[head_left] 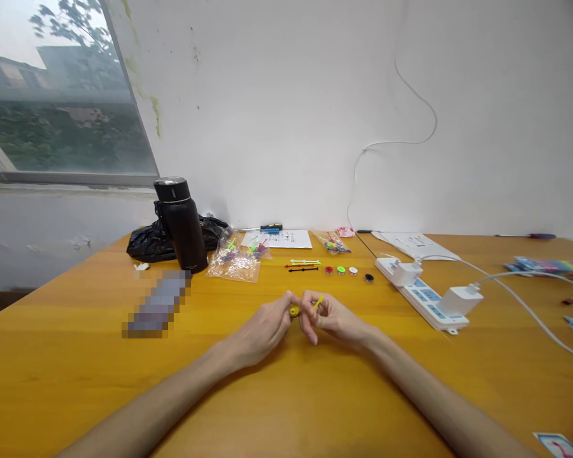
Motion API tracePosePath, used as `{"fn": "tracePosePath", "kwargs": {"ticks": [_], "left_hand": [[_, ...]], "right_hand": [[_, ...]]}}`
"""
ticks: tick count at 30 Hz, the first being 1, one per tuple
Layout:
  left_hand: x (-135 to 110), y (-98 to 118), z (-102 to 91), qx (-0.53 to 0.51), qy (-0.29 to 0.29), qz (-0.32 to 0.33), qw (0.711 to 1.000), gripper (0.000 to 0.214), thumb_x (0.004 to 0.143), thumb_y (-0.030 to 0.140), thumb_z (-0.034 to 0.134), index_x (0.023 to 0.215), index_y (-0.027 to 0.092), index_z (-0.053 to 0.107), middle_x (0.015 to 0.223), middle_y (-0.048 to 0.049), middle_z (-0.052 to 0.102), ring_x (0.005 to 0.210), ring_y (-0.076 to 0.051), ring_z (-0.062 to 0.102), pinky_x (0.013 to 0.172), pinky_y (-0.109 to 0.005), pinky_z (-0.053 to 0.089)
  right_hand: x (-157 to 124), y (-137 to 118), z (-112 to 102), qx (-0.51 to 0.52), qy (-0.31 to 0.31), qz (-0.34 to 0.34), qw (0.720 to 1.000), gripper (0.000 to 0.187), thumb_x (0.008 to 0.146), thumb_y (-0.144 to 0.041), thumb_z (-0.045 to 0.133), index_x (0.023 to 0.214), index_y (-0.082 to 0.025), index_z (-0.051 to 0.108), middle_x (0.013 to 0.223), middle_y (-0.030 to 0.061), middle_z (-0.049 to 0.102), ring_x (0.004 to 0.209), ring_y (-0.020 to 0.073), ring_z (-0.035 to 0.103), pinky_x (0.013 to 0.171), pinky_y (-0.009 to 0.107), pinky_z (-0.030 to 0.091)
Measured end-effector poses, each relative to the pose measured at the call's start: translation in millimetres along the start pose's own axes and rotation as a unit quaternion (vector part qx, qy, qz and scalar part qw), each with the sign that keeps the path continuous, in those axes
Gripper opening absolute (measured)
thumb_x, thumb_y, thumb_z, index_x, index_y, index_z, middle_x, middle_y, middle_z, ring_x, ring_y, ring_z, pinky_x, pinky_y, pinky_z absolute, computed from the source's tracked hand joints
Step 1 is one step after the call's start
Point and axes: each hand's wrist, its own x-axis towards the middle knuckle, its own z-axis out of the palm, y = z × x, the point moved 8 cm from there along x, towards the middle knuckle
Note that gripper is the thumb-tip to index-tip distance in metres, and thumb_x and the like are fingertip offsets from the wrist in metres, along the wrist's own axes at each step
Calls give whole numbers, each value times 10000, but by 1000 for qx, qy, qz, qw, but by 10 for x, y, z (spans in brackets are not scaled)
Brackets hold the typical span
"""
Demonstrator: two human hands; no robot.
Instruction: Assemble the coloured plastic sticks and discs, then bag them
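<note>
Above the middle of the table my two hands meet. My left hand [267, 326] pinches a small round yellow plastic piece [294, 311], partly covered by the fingers. In my right hand [335, 317], thumb and fingers close on a thin yellow arrow-like piece [319, 302] that pokes up at a slant. Just beyond the hands lie slim arrows: a white one [306, 261], a red one [298, 266] and a black one [304, 270]. To their right sits a row of small discs: red [329, 270], green [341, 270], white [353, 271] and black [369, 278].
A black flask [181, 226] stands at left before a black plastic bag [146, 242]. Clear bags of coloured parts [233, 261] lie beside it, near a printed sheet [291, 239] and screwdriver [271, 228]. At right, a white power strip [427, 299] holds chargers with trailing cables.
</note>
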Motion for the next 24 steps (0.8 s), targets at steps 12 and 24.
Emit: {"fn": "tracePosePath", "kwargs": {"ticks": [12, 24], "left_hand": [[121, -440, 220, -498, 31, -153, 853, 273, 928, 465, 482, 1026, 210, 492, 897, -36, 613, 637, -109, 521, 586, -228, 397], [104, -448, 25, -262, 95, -119, 953, 393, 963, 545, 465, 890, 170, 558, 684, 25, 504, 560, -87, 421, 543, -217, 338]], "right_hand": [[47, -109, -266, -142, 182, -38, 972, 354, 940, -497, 571, 1092, -178, 581, 809, 23, 643, 675, 133, 550, 673, 271, 437], [-17, -188, -279, -258, 221, -60, 939, 261, 957, -457, 555, 1005, -202, 589, 912, 52, 682, 868, 195, 641, 784, 307, 479]]}}
